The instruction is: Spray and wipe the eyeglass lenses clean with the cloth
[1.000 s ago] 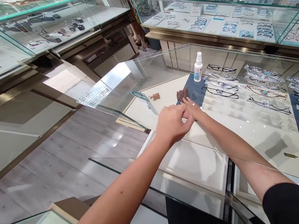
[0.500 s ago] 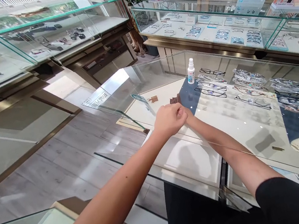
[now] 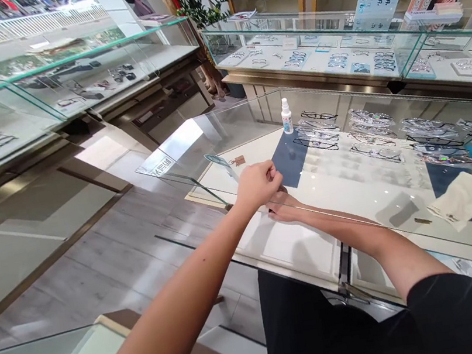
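My left hand (image 3: 258, 184) is closed above the near left part of the glass display counter (image 3: 357, 215), its fingers curled in; anything inside them is hidden. Just below and to its right, my right hand (image 3: 285, 207) is bent round near the counter's front edge. Its fingers are curled, and a small dark brown bit shows beside them, too little to name. Behind the hands, a white spray bottle (image 3: 286, 118) stands upright by a dark blue mat (image 3: 290, 160). A small brown tag (image 3: 239, 160) lies left of it.
Several rows of eyeglasses (image 3: 377, 153) lie on the right, with a cream cloth (image 3: 461, 201) in front of them. A tilted clear panel (image 3: 222, 164) stands at the left. Other glass showcases (image 3: 109, 74) line the back, beside a potted plant (image 3: 204, 7).
My right hand has drawn down and toward me, from behind the left hand to below it. The left hand stays closed, and the view has tipped up slightly.
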The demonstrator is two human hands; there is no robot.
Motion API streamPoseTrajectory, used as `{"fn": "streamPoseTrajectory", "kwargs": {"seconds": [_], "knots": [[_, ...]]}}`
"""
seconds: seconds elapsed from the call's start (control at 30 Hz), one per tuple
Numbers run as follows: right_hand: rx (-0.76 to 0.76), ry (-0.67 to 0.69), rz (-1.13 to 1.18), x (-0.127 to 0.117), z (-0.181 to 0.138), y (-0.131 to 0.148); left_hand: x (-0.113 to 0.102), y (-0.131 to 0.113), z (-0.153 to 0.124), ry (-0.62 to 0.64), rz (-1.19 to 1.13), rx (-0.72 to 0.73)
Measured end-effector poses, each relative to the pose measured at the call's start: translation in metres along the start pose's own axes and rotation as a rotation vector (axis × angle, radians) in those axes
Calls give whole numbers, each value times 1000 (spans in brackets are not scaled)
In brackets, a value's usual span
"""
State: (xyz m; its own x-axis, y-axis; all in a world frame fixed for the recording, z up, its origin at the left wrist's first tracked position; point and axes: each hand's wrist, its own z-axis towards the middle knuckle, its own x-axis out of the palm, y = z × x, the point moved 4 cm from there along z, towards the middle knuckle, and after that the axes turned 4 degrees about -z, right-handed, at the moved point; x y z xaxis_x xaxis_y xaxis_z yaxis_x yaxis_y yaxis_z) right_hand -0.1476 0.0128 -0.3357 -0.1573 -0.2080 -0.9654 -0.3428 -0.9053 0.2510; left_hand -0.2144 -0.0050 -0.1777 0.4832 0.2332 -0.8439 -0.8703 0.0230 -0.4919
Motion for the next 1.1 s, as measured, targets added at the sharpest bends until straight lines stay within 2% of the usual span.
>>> {"fn": "streamPoseTrajectory", "kwargs": {"seconds": [0.23,0.33,0.43,0.83,0.97,1.1], "knots": [[27,29,7,15,5,-7,-2,3,2,6,24,7],[42,69,39,23,-11,-10,-3,6,2,2,28,7],[71,116,71,26,-49,-20,-4,7,2,-3,36,17],[241,226,123,12,-245,-74,-17,0,1,4,95,-77],[296,227,143,8,-292,-91,-19,-1,1,10,84,-100],[367,271,147,-1,-323,-101,-20,0,1,11,69,-122]]}}
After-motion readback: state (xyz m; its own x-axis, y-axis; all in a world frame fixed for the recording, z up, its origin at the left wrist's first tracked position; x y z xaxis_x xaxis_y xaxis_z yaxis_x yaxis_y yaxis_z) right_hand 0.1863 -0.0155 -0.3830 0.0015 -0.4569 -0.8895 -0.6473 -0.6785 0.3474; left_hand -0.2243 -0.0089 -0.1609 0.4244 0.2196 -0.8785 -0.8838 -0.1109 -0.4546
